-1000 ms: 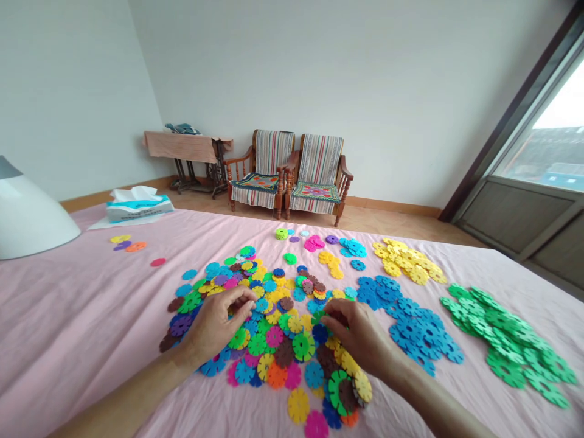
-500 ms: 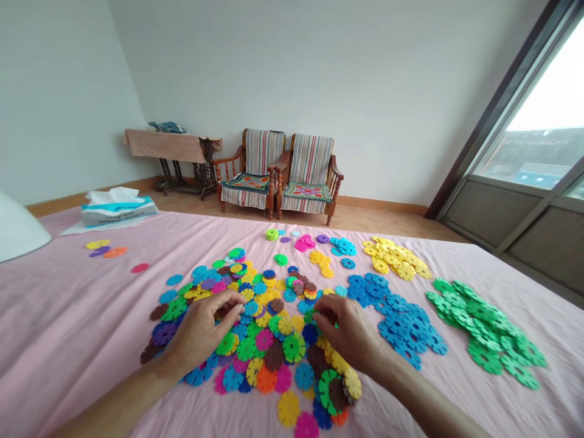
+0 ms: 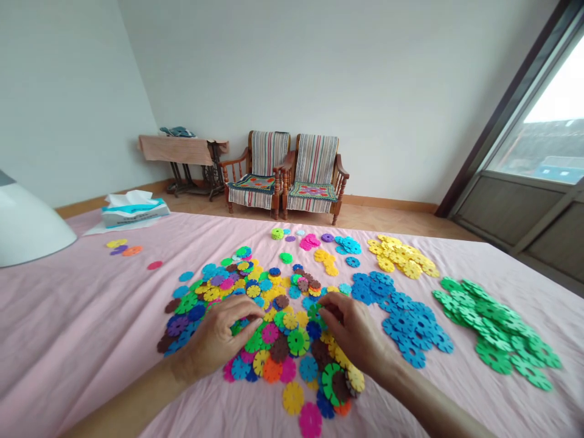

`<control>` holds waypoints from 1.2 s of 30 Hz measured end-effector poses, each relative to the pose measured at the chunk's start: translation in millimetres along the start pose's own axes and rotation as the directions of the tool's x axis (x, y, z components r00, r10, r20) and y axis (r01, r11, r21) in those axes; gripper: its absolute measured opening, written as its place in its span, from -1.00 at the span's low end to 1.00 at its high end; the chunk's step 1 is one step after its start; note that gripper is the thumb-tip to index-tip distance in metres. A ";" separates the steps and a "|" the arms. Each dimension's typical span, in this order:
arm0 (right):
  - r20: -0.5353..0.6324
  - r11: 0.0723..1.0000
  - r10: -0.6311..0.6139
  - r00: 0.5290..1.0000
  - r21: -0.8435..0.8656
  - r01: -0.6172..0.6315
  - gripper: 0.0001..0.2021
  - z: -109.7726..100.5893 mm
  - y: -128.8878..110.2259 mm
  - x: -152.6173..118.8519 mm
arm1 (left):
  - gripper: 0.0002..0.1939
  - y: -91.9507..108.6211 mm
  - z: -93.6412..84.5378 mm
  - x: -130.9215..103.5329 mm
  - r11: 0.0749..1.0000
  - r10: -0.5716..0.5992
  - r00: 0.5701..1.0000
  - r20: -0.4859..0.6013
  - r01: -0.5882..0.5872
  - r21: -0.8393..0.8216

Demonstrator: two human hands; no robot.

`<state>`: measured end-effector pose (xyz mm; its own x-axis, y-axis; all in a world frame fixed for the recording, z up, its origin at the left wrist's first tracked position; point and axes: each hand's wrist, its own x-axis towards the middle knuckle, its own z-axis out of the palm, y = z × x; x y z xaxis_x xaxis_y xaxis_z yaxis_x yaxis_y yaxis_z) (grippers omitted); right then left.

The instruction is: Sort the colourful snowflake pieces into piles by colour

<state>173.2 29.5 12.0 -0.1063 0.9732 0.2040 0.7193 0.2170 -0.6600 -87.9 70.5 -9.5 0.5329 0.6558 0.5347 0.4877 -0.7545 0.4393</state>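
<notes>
Many notched plastic discs in mixed colours lie in a loose pile on the pink cloth (image 3: 114, 304). Over the pile's left part is my left hand (image 3: 228, 325), thumb and fingers curved with a gap between them and nothing seen in it. My right hand (image 3: 351, 325) is bent over the pile's right edge, its fingertips at a green disc (image 3: 314, 312); whether they grip it cannot be made out. Right of that hand lies a heap of blue discs (image 3: 413, 322), and farther right a heap of green discs (image 3: 497, 328). Yellow discs (image 3: 401, 255) are heaped behind the blue ones.
Small groups of pink (image 3: 310, 242), purple (image 3: 327, 238) and light blue discs (image 3: 348, 245) lie toward the far edge. At the left are a tissue box (image 3: 134, 211) and a white rounded object (image 3: 31, 225). Two wooden chairs (image 3: 317, 176) stand beyond the table.
The view has shifted slightly, so the scene sits farther right. My left hand has moved right over the pile, nearer my right hand, which stays at the green disc.
</notes>
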 end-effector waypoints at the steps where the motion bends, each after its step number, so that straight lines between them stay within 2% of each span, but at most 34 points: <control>1: -0.025 1.000 -0.004 1.000 0.001 0.004 -0.85 0.8 0.6 -3.6 | -0.93 1.8 -0.1 0.2 1.000 0.012 1.000 0.002 -0.012 0.002; 5: -0.130 0.999 0.023 0.991 0.042 -0.017 -0.85 5.8 10.0 -20.4 | -0.92 13.3 -2.2 3.2 0.998 0.056 0.998 0.025 -0.057 0.030; 11: -0.235 0.987 0.093 0.968 0.152 -0.058 -0.81 17.2 31.4 -37.8 | -0.89 43.0 1.7 2.9 0.985 0.165 0.973 0.164 -0.171 0.025; 16: -0.287 0.980 0.078 0.955 0.196 -0.021 -0.80 20.1 30.7 -41.3 | -0.87 55.2 11.6 -4.2 0.973 0.199 0.951 0.235 -0.220 0.069; 24: -0.368 0.985 0.051 0.928 0.169 0.013 -0.80 19.4 25.1 -42.4 | -0.86 45.4 17.5 -12.4 0.971 0.221 0.965 0.138 -0.231 0.065; 30: -0.337 0.985 0.038 0.941 0.174 0.023 -0.82 16.1 22.7 -42.4 | -0.82 45.0 21.1 -12.5 0.974 0.199 0.974 0.105 -0.208 0.094; 36: -0.320 0.983 0.049 0.946 0.186 0.011 -0.84 15.9 23.1 -39.3 | -0.78 38.5 19.8 -12.0 0.967 0.173 0.982 -0.076 -0.155 0.201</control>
<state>183.1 -2.5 -22.7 0.1542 0.9071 0.3915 0.5781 0.2385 -0.7803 -61.8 34.2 -13.3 0.5550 0.5113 0.6561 0.5281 -0.8260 0.1969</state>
